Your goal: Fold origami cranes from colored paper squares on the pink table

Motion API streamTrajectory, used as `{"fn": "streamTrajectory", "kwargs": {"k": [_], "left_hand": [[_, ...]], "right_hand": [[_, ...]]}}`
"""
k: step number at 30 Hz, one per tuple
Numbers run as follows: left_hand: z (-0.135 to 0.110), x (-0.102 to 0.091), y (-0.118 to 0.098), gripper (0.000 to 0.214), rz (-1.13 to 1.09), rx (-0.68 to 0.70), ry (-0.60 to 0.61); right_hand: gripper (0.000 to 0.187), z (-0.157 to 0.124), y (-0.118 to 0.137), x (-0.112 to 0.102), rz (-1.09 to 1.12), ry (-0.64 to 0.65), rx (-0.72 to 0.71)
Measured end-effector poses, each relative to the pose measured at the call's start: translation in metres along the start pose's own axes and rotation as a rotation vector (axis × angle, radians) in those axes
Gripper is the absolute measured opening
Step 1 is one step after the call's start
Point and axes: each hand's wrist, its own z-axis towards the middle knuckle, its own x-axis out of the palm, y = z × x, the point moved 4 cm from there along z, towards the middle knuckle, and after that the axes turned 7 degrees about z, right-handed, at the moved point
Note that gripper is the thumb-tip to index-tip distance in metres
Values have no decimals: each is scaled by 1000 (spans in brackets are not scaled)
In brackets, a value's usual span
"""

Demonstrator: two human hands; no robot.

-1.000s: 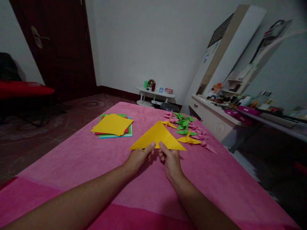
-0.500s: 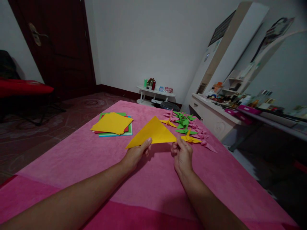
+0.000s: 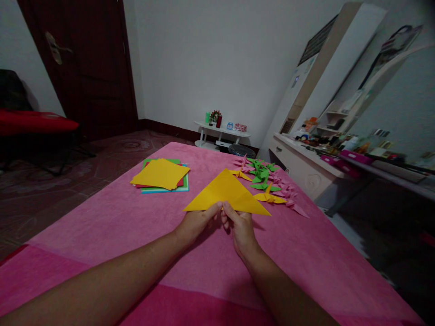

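Observation:
A yellow paper folded into a triangle (image 3: 228,194) lies on the pink cloth (image 3: 112,222), its long edge towards me. My left hand (image 3: 198,222) pinches that near edge close to its middle. My right hand (image 3: 239,226) pinches the same edge right beside it, thumbs nearly touching. A stack of coloured square sheets (image 3: 163,175), yellow on top, lies to the far left of the triangle. A cluster of folded paper cranes (image 3: 265,184) in pink, green and yellow lies at the far right.
The cloth-covered surface ends at its right edge near a cream dresser (image 3: 302,167) crowded with small items. A small white table (image 3: 222,134) stands by the far wall. A dark door (image 3: 81,68) and a red seat (image 3: 34,122) are at the left.
Half a second ago my right hand held the triangle's right corner, away from the left. It has slid back to the middle of the near edge, and the triangle lies flatter.

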Motion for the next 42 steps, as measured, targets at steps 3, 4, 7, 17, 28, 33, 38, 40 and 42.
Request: {"fn": "streamTrajectory", "kwargs": {"k": [3, 4, 7, 17, 28, 33, 38, 40, 42], "left_hand": [[4, -9, 1, 39, 27, 5, -72], [6, -11, 2, 40, 40, 9, -77], [9, -16, 4, 43, 61, 25, -64], [19, -43, 8, 45, -42, 103, -312], [2, 4, 4, 44, 70, 15, 52], [6, -13, 9, 47, 1, -24, -45], [11, -20, 9, 47, -91, -6, -77], [11, -19, 10, 47, -98, -3, -46], [10, -17, 12, 46, -53, -30, 0]], "right_hand": [[30, 2, 3, -11, 65, -102, -10], [29, 3, 4, -14, 76, -124, -22], [26, 4, 8, -20, 111, -182, -68], [29, 16, 22, -51, 319, -450, -131], [34, -11, 1, 14, 214, -73, 104], [34, 5, 14, -20, 173, -214, 12], [35, 23, 29, -65, 278, -412, -127], [34, 24, 31, -66, 274, -388, -133], [32, 23, 32, -54, 228, -271, -99]]}}
